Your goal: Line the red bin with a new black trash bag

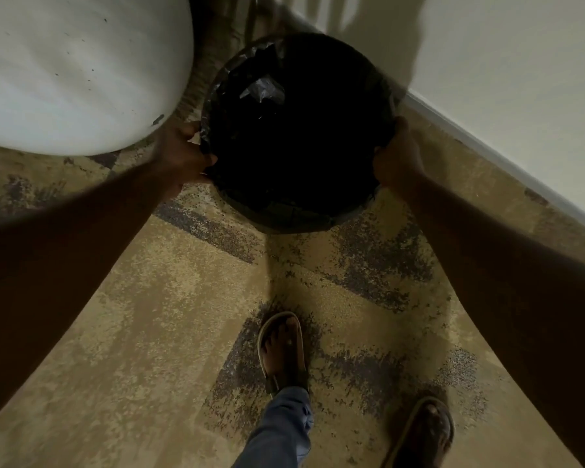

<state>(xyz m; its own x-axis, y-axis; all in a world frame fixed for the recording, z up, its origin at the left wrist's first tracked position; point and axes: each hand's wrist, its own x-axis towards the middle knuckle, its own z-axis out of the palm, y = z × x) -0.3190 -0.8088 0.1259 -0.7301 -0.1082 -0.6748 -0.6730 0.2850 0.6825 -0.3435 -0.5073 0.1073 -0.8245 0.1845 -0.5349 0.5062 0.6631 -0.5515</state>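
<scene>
A round bin (pixel 284 224) stands on the floor ahead of me, seen from above in dim light. A black trash bag (pixel 298 136) fills its inside and folds over the rim all round, so the bin's red colour is hidden. Crinkled shiny folds of the bag show at the far left of the opening. My left hand (pixel 179 157) grips the bag-covered rim on the left side. My right hand (pixel 399 157) grips the rim on the right side. The picture is blurred by motion.
A large white rounded object (pixel 75 69) sits close to the bin's left. A pale wall with a skirting board (pixel 487 143) runs diagonally behind and to the right. My sandalled feet (pixel 284 349) stand on the patterned tan carpet (pixel 169 332) below the bin.
</scene>
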